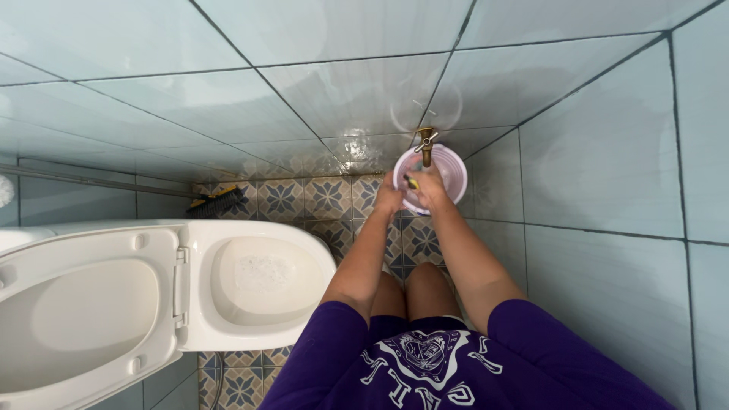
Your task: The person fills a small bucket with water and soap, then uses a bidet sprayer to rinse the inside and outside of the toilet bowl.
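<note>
A pale pink bucket (454, 171) stands on the floor in the corner, under a brass tap (426, 143) on the tiled wall. Both my hands reach into its near rim. My left hand (389, 196) and my right hand (427, 187) are pressed together around a small yellow-green thing (411, 182), which looks like a sponge or cloth; most of it is hidden by my fingers. Which hand grips it I cannot tell for sure; both appear closed on it.
A white toilet (258, 285) with its lid (83, 311) raised stands to my left, foam in the bowl. A dark scrub brush (215, 203) lies by the wall behind it. Light blue tiled walls close in on the right. The floor has patterned tiles (326, 197).
</note>
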